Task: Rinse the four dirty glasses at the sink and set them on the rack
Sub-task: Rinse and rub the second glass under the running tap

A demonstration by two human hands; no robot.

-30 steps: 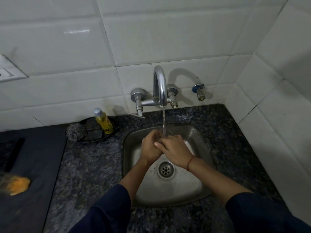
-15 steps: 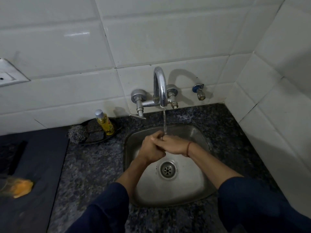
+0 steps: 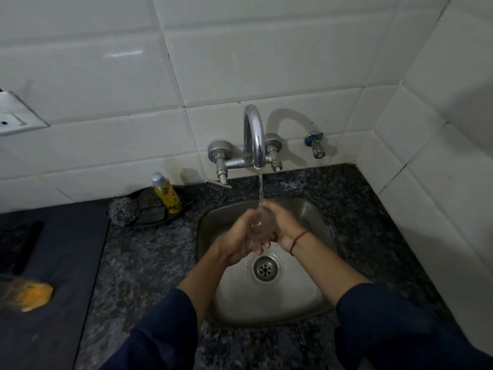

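White tiled wall (image 3: pixel 240 62) and speckled dark granite counter (image 3: pixel 149 263) frame a small steel sink (image 3: pixel 301 297), its drain (image 3: pixel 266 268) set near the middle of the basin. A curved chrome tap (image 3: pixel 253 134) is mounted on the wall, and a thin stream of water (image 3: pixel 260 188) falls from its spout. At the left, a dark tray (image 3: pixel 160 206) carries a steel scourer (image 3: pixel 123 211) and a small yellow bottle (image 3: pixel 166 194); an orange, blurred object (image 3: pixel 32 295) lies on the dark surface at the far left. No rack and no other glasses appear in this view. Over the basin, just above the drain, both hands enclose one clear glass (image 3: pixel 261 222) directly under the stream. The left hand (image 3: pixel 240 241) is curled closely round the near side of the glass, fingers wrapped beneath it; the right hand (image 3: pixel 282 225), a red thread at the wrist, is cupped against the far side, fingers likewise closed on the wall of the glass. Neither hand is spread; together they hold the glass between them. Its exact tilt cannot be read through the fingers. The step in hand appears to be the rinse itself. To do it well, the mouth should be turned to the stream so water fills and spills, the glass rotated so the fingers pass over the rim and base, and the grip kept firm, since wet glass is likely to slip toward the hard steel below.
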